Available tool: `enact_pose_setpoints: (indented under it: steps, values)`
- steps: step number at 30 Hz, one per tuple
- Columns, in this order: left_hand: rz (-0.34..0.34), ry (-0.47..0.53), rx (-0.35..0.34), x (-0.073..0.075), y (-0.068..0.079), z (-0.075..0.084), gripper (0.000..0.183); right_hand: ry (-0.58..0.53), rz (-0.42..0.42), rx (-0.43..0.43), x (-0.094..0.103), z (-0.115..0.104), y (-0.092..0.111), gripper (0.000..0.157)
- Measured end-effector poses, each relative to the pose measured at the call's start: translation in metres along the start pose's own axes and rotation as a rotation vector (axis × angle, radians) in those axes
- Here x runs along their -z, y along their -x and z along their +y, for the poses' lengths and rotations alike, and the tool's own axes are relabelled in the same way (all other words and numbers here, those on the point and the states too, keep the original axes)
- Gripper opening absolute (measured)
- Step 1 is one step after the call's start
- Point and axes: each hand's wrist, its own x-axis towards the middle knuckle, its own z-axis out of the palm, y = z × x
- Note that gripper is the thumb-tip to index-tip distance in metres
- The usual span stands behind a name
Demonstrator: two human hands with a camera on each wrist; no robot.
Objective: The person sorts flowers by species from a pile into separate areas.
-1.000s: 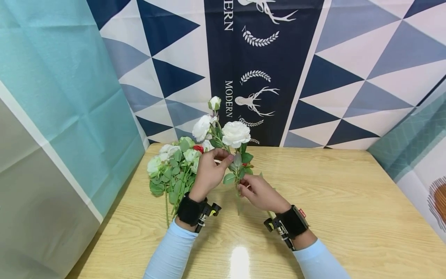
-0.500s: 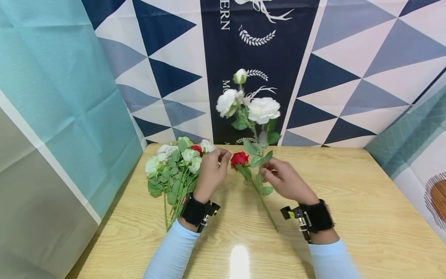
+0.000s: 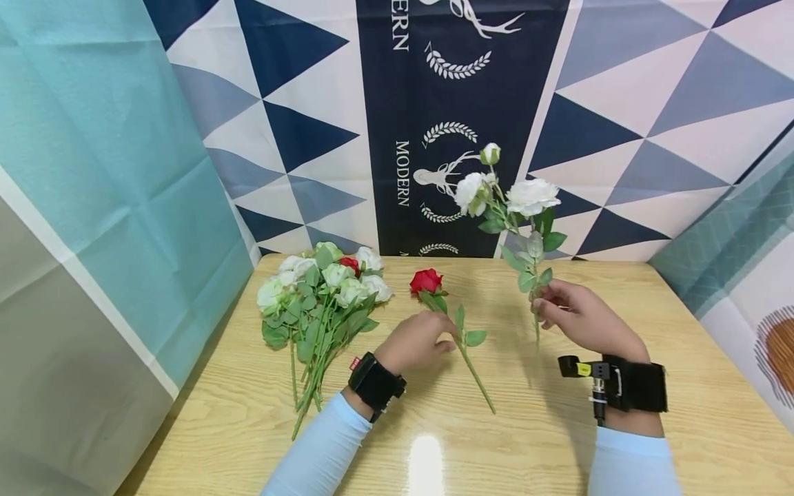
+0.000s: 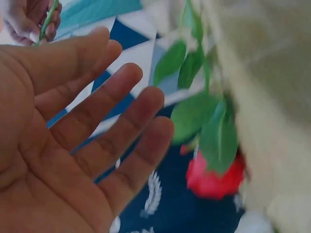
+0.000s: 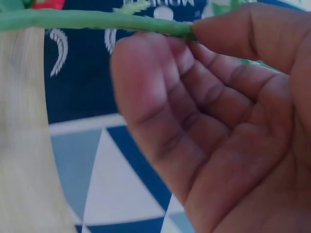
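Observation:
My right hand [image 3: 579, 315] pinches the green stem [image 5: 97, 20] of a white artificial flower spray [image 3: 532, 198] between thumb and fingers. Two full blooms and a bud top the spray, held upright at the right. A single red rose [image 3: 426, 281] lies on the table, its stem slanting toward the front right. Beside that stem is my left hand [image 3: 418, 341], overlapping part of it in the head view. The left wrist view shows this hand's fingers [image 4: 146, 104] loosely extended and apart from the red rose, with nothing in the palm.
A pile of white and pale green flowers [image 3: 338, 275], with one red bloom [image 3: 349, 264] among them, lies on the left of the wooden table [image 3: 620, 324]. Patterned cloth [image 3: 316, 138] hangs along the back edge, and a teal and grey cloth [image 3: 124, 172] stands at the left.
My right hand has carried the white spray to the right, away from the left hand. My left hand let go of it and has moved down and right to the red rose's stem.

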Motion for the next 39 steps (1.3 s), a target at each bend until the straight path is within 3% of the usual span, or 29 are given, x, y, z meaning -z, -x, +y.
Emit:
enact_pose_setpoints:
  steps: [4,7,12,20,27,35,39]
  values:
    - [-0.085,-0.008,-0.074,-0.02,-0.004,0.011,0.028,-0.006,-0.038,-0.036,0.008,0.019,0.009,0.019]
    - [-0.099,-0.097,-0.133,-0.031,-0.007,0.017,0.03,-0.021,-0.054,-0.034,0.012,0.035,0.015,0.018]
    - [-0.099,-0.201,-0.124,-0.04,-0.009,0.019,0.024,-0.069,-0.077,-0.057,0.018,0.06,0.023,0.019]
    - [-0.083,-0.269,-0.118,-0.038,-0.006,0.017,0.005,-0.124,-0.124,-0.134,0.019,0.094,0.034,0.022]
    - [-0.092,-0.285,-0.08,-0.033,-0.003,0.016,0.006,-0.252,-0.18,-0.211,0.01,0.11,0.036,0.026]
    - [-0.144,-0.275,-0.044,-0.027,0.0,0.014,0.014,-0.224,-0.131,-0.353,0.003,0.118,0.038,0.029]
    - [-0.188,-0.273,-0.005,-0.025,0.001,0.016,0.013,-0.139,-0.095,-0.418,0.004,0.12,0.039,0.032]
